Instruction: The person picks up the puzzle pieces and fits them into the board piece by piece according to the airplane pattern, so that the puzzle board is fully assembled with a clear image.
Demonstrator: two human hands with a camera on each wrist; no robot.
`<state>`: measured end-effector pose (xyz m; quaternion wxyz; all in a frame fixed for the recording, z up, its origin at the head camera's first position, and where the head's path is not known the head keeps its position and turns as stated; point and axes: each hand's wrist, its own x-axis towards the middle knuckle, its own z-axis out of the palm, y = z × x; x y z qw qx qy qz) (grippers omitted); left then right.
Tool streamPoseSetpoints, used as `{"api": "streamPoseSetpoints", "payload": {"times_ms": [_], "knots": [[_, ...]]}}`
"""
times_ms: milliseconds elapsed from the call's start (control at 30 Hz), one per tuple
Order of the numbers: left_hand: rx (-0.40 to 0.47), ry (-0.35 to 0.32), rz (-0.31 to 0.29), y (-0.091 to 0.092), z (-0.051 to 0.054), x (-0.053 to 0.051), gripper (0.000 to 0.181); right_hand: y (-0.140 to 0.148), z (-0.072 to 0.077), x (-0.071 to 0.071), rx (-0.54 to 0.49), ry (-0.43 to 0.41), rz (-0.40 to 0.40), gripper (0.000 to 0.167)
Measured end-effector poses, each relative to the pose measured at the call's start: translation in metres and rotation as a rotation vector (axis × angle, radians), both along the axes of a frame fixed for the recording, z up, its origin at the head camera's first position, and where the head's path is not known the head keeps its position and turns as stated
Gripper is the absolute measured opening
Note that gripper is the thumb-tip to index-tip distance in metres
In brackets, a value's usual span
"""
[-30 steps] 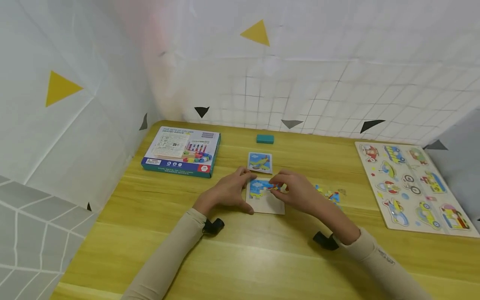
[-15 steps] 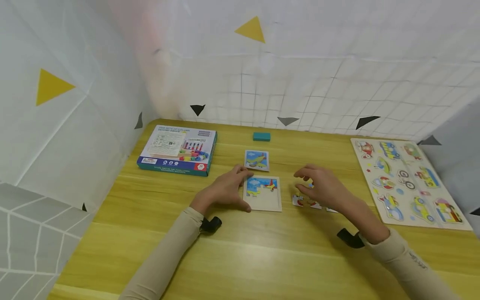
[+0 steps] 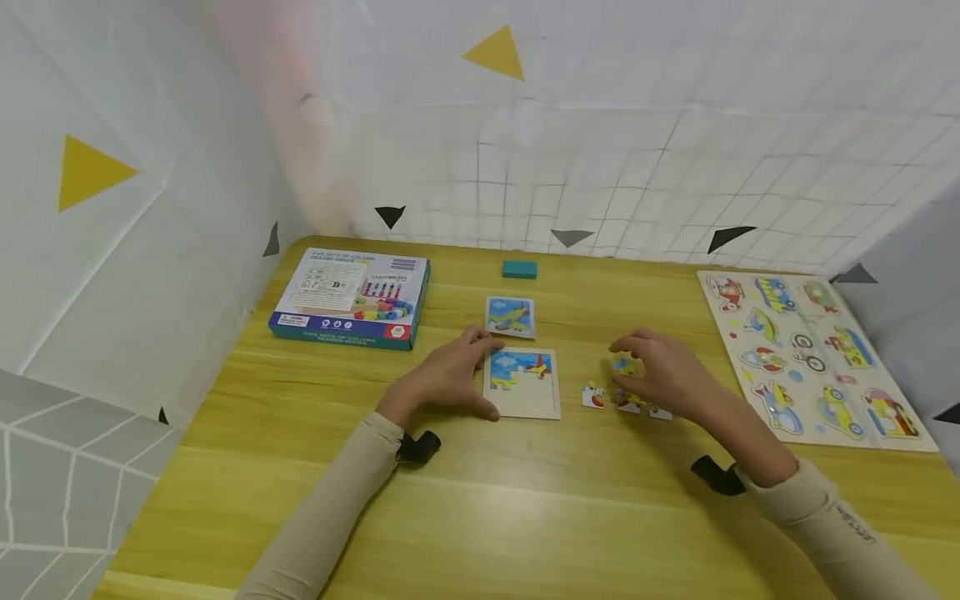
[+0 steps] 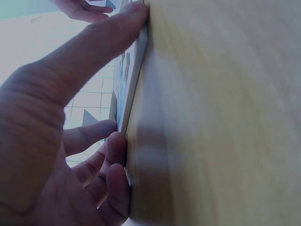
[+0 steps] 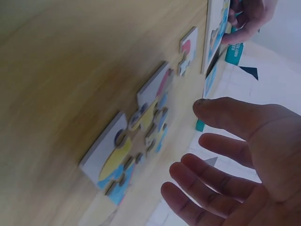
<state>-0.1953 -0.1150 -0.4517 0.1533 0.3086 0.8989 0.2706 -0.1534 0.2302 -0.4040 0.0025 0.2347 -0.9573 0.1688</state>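
Note:
A small wooden jigsaw tray (image 3: 534, 401) lies in the middle of the table, with blue-sky and red airplane-tail pieces along its top and left. My left hand (image 3: 442, 382) holds the tray's left side, thumb at the near corner and fingertips at the far one; the left wrist view shows them against the tray's edge (image 4: 133, 82). To the right, my right hand (image 3: 670, 375) hovers over loose jigsaw pieces (image 3: 628, 407), partly hiding them. In the right wrist view its fingers are loosely bent and hold nothing, apart from the pieces (image 5: 109, 155). One piece (image 3: 592, 397) lies nearer the tray.
Behind the tray lies a picture card (image 3: 511, 317) of a yellow airplane, with a teal block (image 3: 519, 269) farther back. A boxed toy set (image 3: 348, 298) stands at the back left. At right lies a large wooden vehicle puzzle board (image 3: 813, 358). White sheeting surrounds the table.
My right hand has let go of a red airplane-tail piece in the tray's upper right and moved right, over the loose pieces. My left hand has stayed on the tray.

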Motion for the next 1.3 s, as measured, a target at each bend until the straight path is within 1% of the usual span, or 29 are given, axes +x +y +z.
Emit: {"api": "streamPoseSetpoints", "payload": {"times_ms": [200,433,600,767,1000,1100,1300], "knots": [[0.010,-0.002,0.003,0.000,0.002,0.001,0.108,0.006,-0.005,-0.001,0.038,-0.010,-0.003,0.040],[0.006,-0.003,-0.001,0.000,0.002,0.001,0.108,0.008,-0.010,-0.005,0.050,0.006,0.022,0.037],[0.000,0.004,0.001,-0.001,0.001,0.000,0.109,0.008,-0.013,-0.012,0.048,-0.025,0.001,0.035],[-0.001,0.001,0.001,-0.002,0.001,0.000,0.109,0.006,-0.016,-0.018,0.039,-0.039,-0.018,0.037],[0.000,0.003,0.000,-0.001,0.001,0.001,0.108,0.008,-0.015,-0.019,0.048,-0.046,0.011,0.037],[0.004,0.012,-0.002,-0.001,0.001,0.000,0.108,0.009,-0.013,-0.021,0.051,-0.069,0.021,0.034],[0.013,0.007,0.000,-0.001,0.002,0.002,0.107,0.009,-0.011,-0.026,0.012,-0.118,0.040,0.032]]}}
